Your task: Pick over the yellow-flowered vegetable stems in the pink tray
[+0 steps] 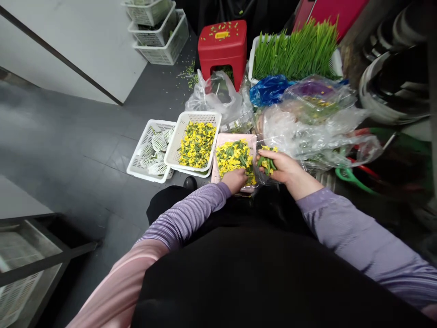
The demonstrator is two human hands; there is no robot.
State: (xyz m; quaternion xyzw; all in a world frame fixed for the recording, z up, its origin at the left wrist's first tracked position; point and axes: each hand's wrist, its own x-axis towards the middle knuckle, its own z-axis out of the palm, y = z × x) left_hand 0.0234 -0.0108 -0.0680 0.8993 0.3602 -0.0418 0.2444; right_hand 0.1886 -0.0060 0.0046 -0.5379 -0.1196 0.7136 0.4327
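Head camera: the right hand (282,167) holds a small bunch of yellow-flowered greens (265,163) just right of the pink tray (214,174); the left hand (235,181) dips, fingers curled, into the loose flowers (235,155) filling that tray, and whether it grips any cannot be told. Left of the tray sits a white basket (184,124) of similar flowers; beyond the tray, a red stool (221,52)

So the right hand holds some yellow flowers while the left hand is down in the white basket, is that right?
Not quite: the left hand is down in the pink tray, not the white basket, as the head view shows. The right hand does hold some yellow flowers.
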